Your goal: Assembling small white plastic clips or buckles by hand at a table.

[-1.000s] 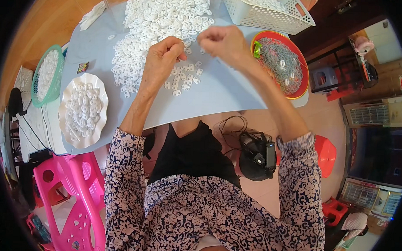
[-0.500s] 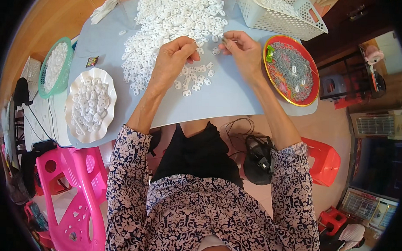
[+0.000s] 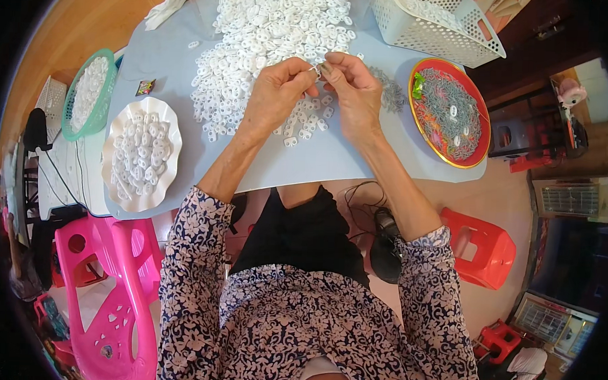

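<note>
White ring piece | pinched between left hand and right hand fingers | above white pile

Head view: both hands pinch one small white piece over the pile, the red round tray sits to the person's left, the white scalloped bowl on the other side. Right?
Not quite. The head view shows the red round tray on the person's right and the white scalloped bowl on the left. The rest holds: left hand and right hand meet on one small white piece over the pile.
</note>
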Demonstrator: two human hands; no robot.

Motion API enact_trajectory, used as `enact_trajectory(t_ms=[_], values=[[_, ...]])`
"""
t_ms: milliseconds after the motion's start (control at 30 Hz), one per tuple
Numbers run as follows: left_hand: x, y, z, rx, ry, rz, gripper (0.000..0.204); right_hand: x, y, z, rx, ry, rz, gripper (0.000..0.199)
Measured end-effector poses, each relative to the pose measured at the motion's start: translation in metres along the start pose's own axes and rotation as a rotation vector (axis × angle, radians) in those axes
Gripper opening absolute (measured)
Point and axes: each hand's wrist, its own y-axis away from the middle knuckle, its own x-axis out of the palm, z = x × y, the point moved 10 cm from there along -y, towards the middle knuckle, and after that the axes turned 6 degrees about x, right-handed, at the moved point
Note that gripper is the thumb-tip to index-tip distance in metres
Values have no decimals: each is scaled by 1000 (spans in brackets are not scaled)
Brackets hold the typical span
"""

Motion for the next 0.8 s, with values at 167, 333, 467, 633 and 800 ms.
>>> enact_trajectory(t_ms=[167, 333, 467, 633, 800], values=[[1, 1, 2, -30, -55, 29, 16, -1, 0, 1, -38, -19, -11, 19], [0, 1, 0, 31, -26, -16, 15, 0, 1, 1, -57, -43, -1, 17], [-1, 1, -1, 27, -44, -9, 15, 1, 0, 1, -10, 16, -1, 13], [-1, 0, 1, 6, -47, 26, 17, 1, -2, -2, 23, 83, 34, 12], [1, 1, -7, 25, -82, 47, 17, 5, -7, -8, 21, -49, 123, 11]])
